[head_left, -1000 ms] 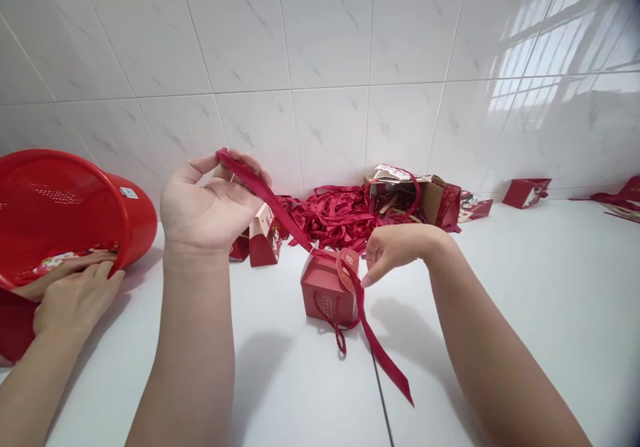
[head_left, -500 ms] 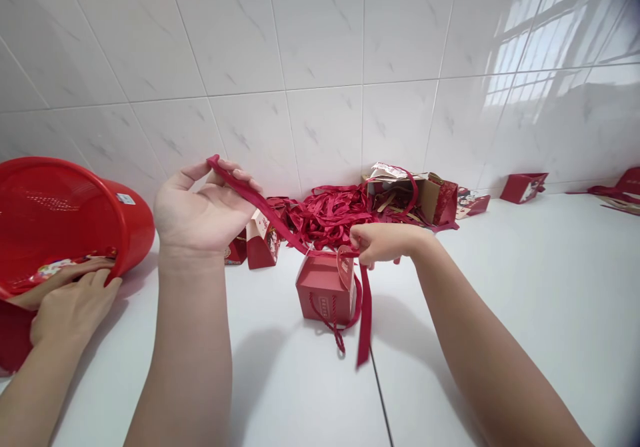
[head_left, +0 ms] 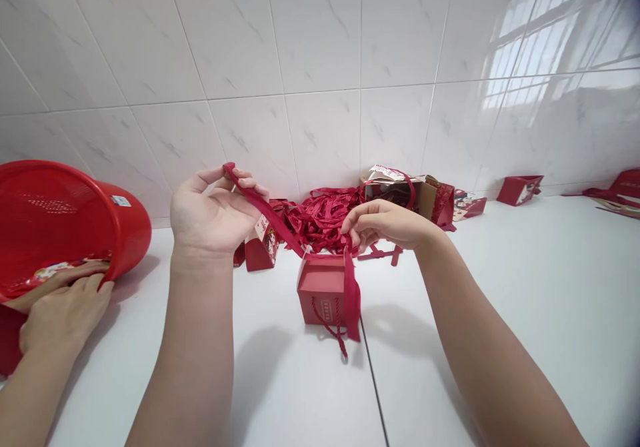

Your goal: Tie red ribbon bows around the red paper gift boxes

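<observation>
A small red gift box (head_left: 323,288) with a twisted cord handle (head_left: 330,323) stands upright on the white table. A dark red ribbon (head_left: 273,219) runs from its top up to my left hand (head_left: 215,217). That hand is palm up, its fingers curled over the ribbon's end. Just above the box's right top edge, my right hand (head_left: 387,223) pinches the ribbon between thumb and fingers. A loose ribbon tail hangs down the box's right side and covers part of it. What lies directly under my right fingertips is partly hidden.
Behind the box lies a heap of red ribbons (head_left: 325,213). An open carton (head_left: 425,200) and several small red boxes line the tiled wall (head_left: 320,33). At left, another person's hands (head_left: 65,310) reach into a tipped red basket (head_left: 133,220).
My left hand has shifted slightly right, still holding the ribbon. My right hand has drawn in over the box, and the ribbon tail now hangs against its side. The oval tag is no longer visible.
</observation>
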### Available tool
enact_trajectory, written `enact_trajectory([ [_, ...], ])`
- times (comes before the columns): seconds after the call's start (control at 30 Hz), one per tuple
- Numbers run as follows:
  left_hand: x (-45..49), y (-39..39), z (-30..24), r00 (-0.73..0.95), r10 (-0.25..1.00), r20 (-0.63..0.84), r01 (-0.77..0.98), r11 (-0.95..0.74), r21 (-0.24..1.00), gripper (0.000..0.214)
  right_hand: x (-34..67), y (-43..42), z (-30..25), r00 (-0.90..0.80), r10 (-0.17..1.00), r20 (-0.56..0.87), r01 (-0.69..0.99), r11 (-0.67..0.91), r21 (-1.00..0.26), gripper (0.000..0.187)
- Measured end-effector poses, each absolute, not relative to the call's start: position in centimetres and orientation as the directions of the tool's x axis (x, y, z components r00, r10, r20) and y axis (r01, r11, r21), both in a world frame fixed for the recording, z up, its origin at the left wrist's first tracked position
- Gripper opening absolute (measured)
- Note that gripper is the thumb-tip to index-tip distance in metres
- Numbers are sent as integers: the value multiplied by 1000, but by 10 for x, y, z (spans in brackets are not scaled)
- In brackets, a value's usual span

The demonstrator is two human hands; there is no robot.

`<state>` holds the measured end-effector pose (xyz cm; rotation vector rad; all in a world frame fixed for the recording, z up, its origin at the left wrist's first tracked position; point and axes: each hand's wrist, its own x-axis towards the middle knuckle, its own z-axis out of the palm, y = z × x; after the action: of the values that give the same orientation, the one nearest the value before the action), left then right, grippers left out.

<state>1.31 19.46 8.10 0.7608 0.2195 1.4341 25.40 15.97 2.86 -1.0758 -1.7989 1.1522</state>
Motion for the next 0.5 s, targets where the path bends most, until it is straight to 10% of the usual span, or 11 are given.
enact_trajectory([
  [0.5,14,194,81,175,934,312,-771,-67,633,13,264,177,12,-306,893,-330,817,68,-573,32],
])
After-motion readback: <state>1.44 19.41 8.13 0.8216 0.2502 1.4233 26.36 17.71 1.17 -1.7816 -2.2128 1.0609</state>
